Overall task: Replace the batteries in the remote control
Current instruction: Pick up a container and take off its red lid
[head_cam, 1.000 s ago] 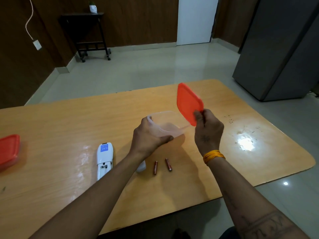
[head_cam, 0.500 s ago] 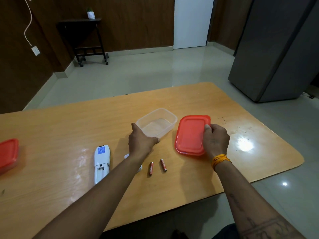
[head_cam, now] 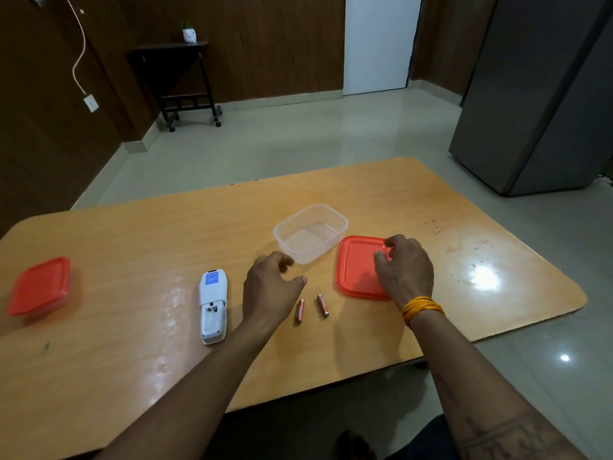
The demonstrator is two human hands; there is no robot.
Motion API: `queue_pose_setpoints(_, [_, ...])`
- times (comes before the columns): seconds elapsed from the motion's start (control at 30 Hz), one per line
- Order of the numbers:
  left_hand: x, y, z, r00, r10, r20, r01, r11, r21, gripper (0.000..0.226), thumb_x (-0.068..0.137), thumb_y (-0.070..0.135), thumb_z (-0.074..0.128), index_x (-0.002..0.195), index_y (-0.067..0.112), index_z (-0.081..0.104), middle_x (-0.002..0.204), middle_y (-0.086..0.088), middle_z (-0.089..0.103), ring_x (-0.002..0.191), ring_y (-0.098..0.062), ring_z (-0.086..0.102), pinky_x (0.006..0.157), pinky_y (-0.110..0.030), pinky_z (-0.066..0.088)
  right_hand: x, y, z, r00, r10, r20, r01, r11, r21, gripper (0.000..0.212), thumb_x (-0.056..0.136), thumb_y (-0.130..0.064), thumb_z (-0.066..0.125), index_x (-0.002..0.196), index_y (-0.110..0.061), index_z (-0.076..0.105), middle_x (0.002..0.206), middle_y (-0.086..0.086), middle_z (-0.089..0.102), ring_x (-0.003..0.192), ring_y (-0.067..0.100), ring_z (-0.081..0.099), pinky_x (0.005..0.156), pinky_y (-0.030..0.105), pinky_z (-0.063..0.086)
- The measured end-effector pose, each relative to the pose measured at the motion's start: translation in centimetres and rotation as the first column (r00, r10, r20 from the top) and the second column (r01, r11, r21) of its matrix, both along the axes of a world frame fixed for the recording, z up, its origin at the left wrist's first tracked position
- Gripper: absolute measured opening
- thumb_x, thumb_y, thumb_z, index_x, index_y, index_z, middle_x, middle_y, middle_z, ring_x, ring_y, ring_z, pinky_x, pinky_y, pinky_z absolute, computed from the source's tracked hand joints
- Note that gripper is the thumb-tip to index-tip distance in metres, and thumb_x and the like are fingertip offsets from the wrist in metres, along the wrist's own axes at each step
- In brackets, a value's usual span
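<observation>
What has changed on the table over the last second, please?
The right hand brought the orange lid down flat beside the clear container. The left hand let go of the container and drew back. The remote and two batteries stayed put.

We note a closed red-lidded container [head_cam: 39, 286] at the left edge of the wooden worktop [head_cam: 132, 247]. Beyond stand a dark wheeled side table [head_cam: 179, 78] bearing a small potted plant [head_cam: 189, 32], a white door [head_cam: 378, 41] and a grey refrigerator [head_cam: 544, 94].
</observation>
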State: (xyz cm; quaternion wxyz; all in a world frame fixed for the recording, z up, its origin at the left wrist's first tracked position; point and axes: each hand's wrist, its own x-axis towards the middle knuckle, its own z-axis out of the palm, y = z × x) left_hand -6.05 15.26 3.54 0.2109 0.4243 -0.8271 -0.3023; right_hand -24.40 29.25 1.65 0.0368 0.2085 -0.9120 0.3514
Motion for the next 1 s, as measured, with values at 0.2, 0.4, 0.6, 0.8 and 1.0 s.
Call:
queue_pose_setpoints(0.2, [1.6,1.8,-1.0,0.965,-0.074,0.250,0.099,0.991,-0.088,0.018,0.085,0.043,0.072,0.086,0.025,0.073,0.081,0.008,0.071,0.090,-0.018,0.070,0.072,-0.030,0.053,5.0,-1.5,0.5,0.908,0.364,0.209,-0.396,0.908,0.138,0.020,0.080,-0.042,0.081,0.081,-0.022,0.078,0.087,-0.001,0.077,0.085,0.020,0.069,0.073,0.031,0.055])
queue_pose_setpoints(0.4, [1.5,2.7,-1.2,0.936,-0.100,0.338,0.145,0.983,-0.111,0.034,0.093,0.045,0.066,0.094,0.012,0.074,0.095,-0.006,0.069,0.097,-0.026,0.065,0.071,-0.032,0.049,7.6,-2.9,-0.1,0.895,0.410,0.178,-0.447,0.835,0.321,0.030,0.081,-0.043,0.075,0.076,-0.014,0.078,0.077,0.007,0.075,0.079,0.028,0.070,0.068,0.037,0.059])
queue_pose_setpoints(0.6, [1.5,2.1,-1.6,0.941,-0.089,0.326,0.127,0.987,-0.095,0.033,0.091,0.043,0.067,0.089,0.010,0.073,0.083,-0.002,0.059,0.091,-0.025,0.059,0.071,-0.032,0.049,8.0,-3.5,-0.1,0.909,0.387,0.156,-0.417,0.830,0.370,0.037,0.081,-0.043,0.074,0.066,-0.012,0.063,0.061,0.005,0.055,0.069,0.032,0.061,0.055,0.029,0.043])
queue_pose_setpoints(0.8, [0.9,0.3,-0.9,0.985,-0.027,0.172,0.044,0.994,-0.096,0.033,0.083,0.045,0.071,0.070,0.015,0.075,0.069,-0.001,0.072,0.071,-0.025,0.068,0.066,-0.038,0.058,7.2,-4.0,0.5,0.914,0.384,0.134,-0.406,0.845,0.348,0.043,0.078,-0.045,0.071,0.056,-0.010,0.059,0.053,0.006,0.054,0.058,0.031,0.057,0.049,0.030,0.038])
queue_pose_setpoints(1.0, [-2.7,-3.6,1.7,0.996,0.010,0.092,0.006,0.986,-0.167,0.030,0.082,0.040,0.072,0.069,0.014,0.076,0.070,-0.003,0.074,0.071,-0.028,0.070,0.065,-0.037,0.059,3.0,-6.9,3.7,0.969,0.246,0.006,-0.246,0.967,0.060,0.044,0.076,-0.040,0.070,0.048,-0.007,0.062,0.045,0.011,0.055,0.048,0.029,0.053,0.048,0.032,0.037])
